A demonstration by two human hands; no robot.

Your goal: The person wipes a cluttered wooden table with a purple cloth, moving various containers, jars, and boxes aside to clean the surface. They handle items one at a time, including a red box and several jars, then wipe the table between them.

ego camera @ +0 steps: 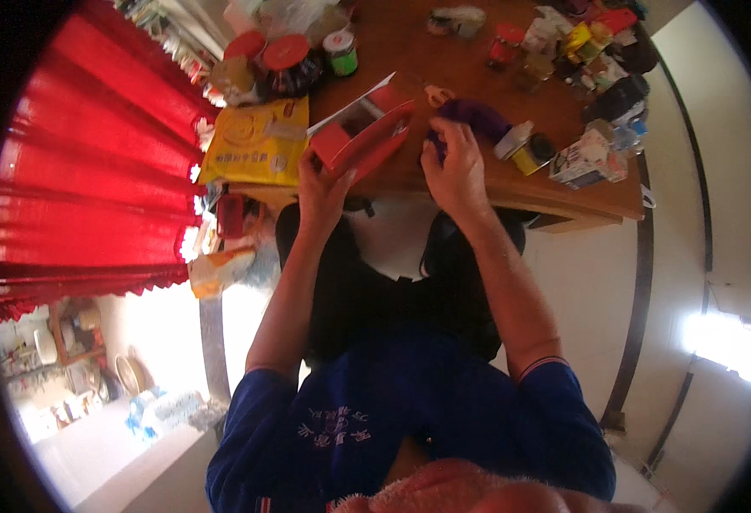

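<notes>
My left hand point(324, 192) grips the lower end of a red open-topped paper or card box point(369, 141). It is tilted above the table's front edge. A white edge and a greyish panel show on its far side. My right hand point(458, 167) is to the right of the box, apart from it, with the fingers curled. Dark purple material point(478, 117), perhaps cloth, lies under and behind those fingers. Whether the fingers pinch it I cannot tell. Just beyond are the orange handles of scissors point(439, 96); the blades are not plainly visible.
A yellow printed packet point(256, 141) lies left on the wooden table point(401, 38). Red-lidded jars point(287, 52) and a green can point(341, 54) stand behind it. Rightward are a yellow dark-lidded jar point(532, 154), a patterned carton point(587, 159) and crowded small items. A red curtain point(99, 167) hangs left.
</notes>
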